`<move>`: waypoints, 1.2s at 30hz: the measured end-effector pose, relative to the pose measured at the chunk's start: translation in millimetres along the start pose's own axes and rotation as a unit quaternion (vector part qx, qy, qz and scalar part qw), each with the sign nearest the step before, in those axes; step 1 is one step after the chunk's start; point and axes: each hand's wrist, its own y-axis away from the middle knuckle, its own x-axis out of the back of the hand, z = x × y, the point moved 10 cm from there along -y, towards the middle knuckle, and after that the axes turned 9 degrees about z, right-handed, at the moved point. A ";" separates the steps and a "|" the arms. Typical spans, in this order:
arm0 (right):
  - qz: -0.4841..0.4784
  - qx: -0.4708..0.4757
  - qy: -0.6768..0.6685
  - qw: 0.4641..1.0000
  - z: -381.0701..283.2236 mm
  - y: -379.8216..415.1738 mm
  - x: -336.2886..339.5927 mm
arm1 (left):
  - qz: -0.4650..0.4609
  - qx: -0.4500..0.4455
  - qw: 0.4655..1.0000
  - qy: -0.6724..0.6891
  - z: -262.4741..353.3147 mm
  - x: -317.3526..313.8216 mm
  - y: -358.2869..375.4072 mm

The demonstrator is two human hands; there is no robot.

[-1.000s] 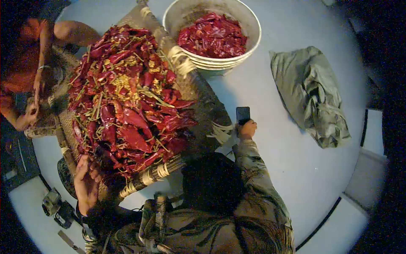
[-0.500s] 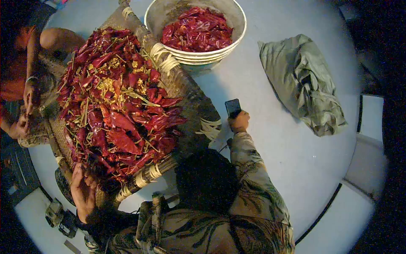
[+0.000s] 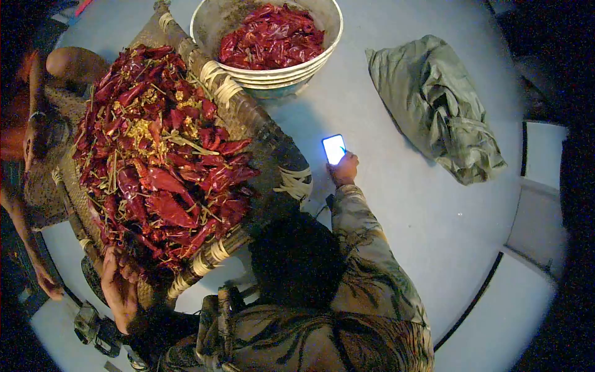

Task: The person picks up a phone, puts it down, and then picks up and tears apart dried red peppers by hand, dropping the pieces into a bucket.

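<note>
Grip, L hand (image 3: 119, 282): fingers curled at near L corner of woven tray (image 3: 234, 119), against the pepper edge; cannot tell if anything is pinched. Heap of red peppers (image 3: 164, 192), w/ stalks & yellow bits (image 3: 145, 130): directly fwd of L hand & a little R; long axis runs away from body, far end leaning slightly L. L hand is the nearer to it. Grip, R hand (image 3: 344, 170): closed on phone (image 3: 334, 149), lit screen up, long axis approx. fwd, top tipped slightly L. Heap lies L of phone; thick rim pole (image 3: 269, 136), lashed w/ pale strips, stands btwn. Beyond tray, L side: another person's forearm (image 3: 37, 105); lower down, a hand (image 3: 48, 284), apart from L hand. Fwd, just beside tray's far R side: stacked tubs (image 3: 266, 75), top one holding more red peppers (image 3: 273, 37). Far R: crumpled grey-green sack (image 3: 434, 99), on pale floor (image 3: 396, 235), well apart from tray.
</note>
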 end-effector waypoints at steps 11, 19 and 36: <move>0.010 -0.020 -0.020 1.000 -8.1 -6.0 7.6 | -0.042 -0.010 0.999 -0.009 5.0 -9.9 4.5; 0.004 0.016 -0.132 0.991 60.4 11.0 -10.5 | -0.032 -0.078 0.995 -0.053 4.8 15.0 -7.2; -0.096 0.011 -0.043 0.994 124.2 63.6 -33.2 | 0.040 -0.075 0.996 0.010 11.1 14.9 22.4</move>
